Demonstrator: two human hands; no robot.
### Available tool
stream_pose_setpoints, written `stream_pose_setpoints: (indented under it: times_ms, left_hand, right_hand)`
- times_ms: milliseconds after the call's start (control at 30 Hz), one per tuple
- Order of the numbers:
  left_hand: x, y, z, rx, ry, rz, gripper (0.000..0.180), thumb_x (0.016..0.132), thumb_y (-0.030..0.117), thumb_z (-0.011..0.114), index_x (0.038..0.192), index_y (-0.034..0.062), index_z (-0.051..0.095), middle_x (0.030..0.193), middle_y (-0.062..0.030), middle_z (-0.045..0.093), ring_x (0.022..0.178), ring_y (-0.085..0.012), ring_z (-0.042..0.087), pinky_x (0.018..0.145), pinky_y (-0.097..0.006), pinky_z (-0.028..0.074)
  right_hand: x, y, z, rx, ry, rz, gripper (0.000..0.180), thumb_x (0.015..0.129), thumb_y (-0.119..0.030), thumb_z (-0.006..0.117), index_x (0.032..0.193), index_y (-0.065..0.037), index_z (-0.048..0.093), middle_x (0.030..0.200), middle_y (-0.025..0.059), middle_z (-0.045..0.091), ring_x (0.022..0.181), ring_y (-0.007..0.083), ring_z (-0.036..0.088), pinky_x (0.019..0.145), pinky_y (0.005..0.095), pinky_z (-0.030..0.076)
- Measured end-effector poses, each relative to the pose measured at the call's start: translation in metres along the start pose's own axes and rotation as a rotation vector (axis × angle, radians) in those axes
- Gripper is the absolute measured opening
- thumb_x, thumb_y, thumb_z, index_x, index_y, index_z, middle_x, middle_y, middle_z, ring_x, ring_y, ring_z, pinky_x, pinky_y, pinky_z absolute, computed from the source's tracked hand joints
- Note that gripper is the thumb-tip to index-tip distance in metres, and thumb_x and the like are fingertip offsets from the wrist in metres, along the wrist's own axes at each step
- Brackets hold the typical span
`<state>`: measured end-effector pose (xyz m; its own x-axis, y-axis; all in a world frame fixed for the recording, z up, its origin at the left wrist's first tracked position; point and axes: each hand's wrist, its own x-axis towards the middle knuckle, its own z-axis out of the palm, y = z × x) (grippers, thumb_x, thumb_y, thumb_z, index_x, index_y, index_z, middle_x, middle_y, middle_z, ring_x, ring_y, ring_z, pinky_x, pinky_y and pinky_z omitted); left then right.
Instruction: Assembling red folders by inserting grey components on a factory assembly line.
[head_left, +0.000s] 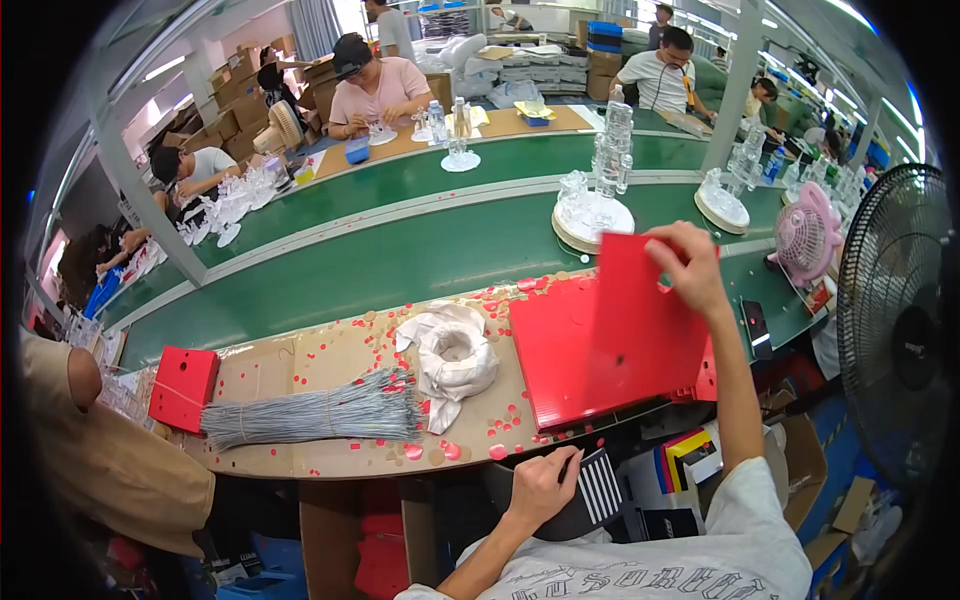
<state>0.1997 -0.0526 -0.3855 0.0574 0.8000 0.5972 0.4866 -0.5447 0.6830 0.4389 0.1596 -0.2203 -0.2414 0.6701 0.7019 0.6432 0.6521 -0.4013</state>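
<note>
My right hand (690,262) grips the upper right edge of a red sheet (645,330) and holds it up, tilted and slightly blurred. A small dark hole shows in its lower part. Beneath lies a stack of red sheets (550,370) on the cardboard-covered bench, partly hidden by the raised one. My left hand (540,487) is over my lap, below the bench edge, its fingers closed with thumb and forefinger together. Whatever may be between them is too small to make out. Left of the stack sits a bunched white cloth (455,365).
A bundle of grey wires (315,412) and a small red stack (185,385) lie to the left. Red and tan discs litter the cardboard (270,365). Beyond runs a green conveyor (400,250) with clear plastic assemblies (610,160). A black fan (900,320) stands right; co-workers sit opposite.
</note>
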Motion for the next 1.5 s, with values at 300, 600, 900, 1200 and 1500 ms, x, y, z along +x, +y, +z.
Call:
stream_pose_setpoints:
  times_ms: [300, 600, 900, 1200, 1500]
  left_hand:
    - [-0.001, -0.006, -0.01, -0.067, -0.093, -0.208, 0.026, 0.085, 0.018, 0.074, 0.071, 0.0003, 0.063, 0.062, -0.0131, 0.063, 0.052, -0.0297, 0.062, 0.05, -0.037, 0.045]
    - [0.004, -0.001, -0.025, -0.121, -0.192, -0.215, 0.016, 0.086, 0.008, 0.064, 0.075, -0.0013, 0.058, 0.065, -0.0174, 0.06, 0.06, -0.0346, 0.062, 0.056, -0.039, 0.045]
    - [0.008, 0.009, -0.02, -0.24, -0.174, -0.403, 0.018, 0.088, 0.007, 0.069, 0.078, -0.0041, 0.059, 0.06, -0.0088, 0.054, 0.055, -0.0118, 0.051, 0.055, -0.028, 0.041]
    - [0.034, 0.001, -0.016, -0.245, 0.014, -0.635, 0.025, 0.094, 0.014, 0.067, 0.079, -0.005, 0.062, 0.06, 0.0017, 0.05, 0.057, -0.0041, 0.042, 0.05, -0.025, 0.033]
    - [0.036, -0.018, -0.017, -0.346, 0.083, -0.658, 0.029, 0.097, 0.015, 0.06, 0.076, -0.004, 0.058, 0.059, -0.0004, 0.048, 0.058, -0.0057, 0.043, 0.05, -0.028, 0.034]
  right_hand:
    - [-0.059, 0.185, -0.035, -0.368, -0.14, 0.689, 0.071, 0.092, -0.063, 0.049, 0.075, 0.002, 0.071, 0.067, 0.0224, 0.066, 0.068, 0.0371, 0.067, 0.068, 0.045, 0.05]
    - [-0.136, 0.244, -0.011, -0.374, -0.211, 0.69, 0.062, 0.091, -0.065, 0.05, 0.084, -0.009, 0.077, 0.086, 0.0205, 0.071, 0.086, 0.0393, 0.068, 0.08, 0.0444, 0.052]
    - [-0.134, 0.248, -0.012, -0.506, 0.157, 0.482, 0.037, 0.095, -0.04, 0.058, 0.087, -0.005, 0.068, 0.087, 0.0137, 0.066, 0.087, 0.0327, 0.062, 0.077, 0.0442, 0.049]
    - [-0.122, -0.067, 0.017, 0.295, -0.528, -0.151, 0.03, 0.082, -0.011, 0.072, 0.111, -0.006, 0.067, 0.121, 0.0132, 0.061, 0.114, 0.0324, 0.058, 0.095, 0.0422, 0.049]
    - [-0.166, -0.102, 0.063, 0.331, -0.449, -0.177, 0.029, 0.076, -0.01, 0.074, 0.104, -0.009, 0.069, 0.115, 0.0087, 0.062, 0.107, 0.0282, 0.06, 0.089, 0.0393, 0.051]
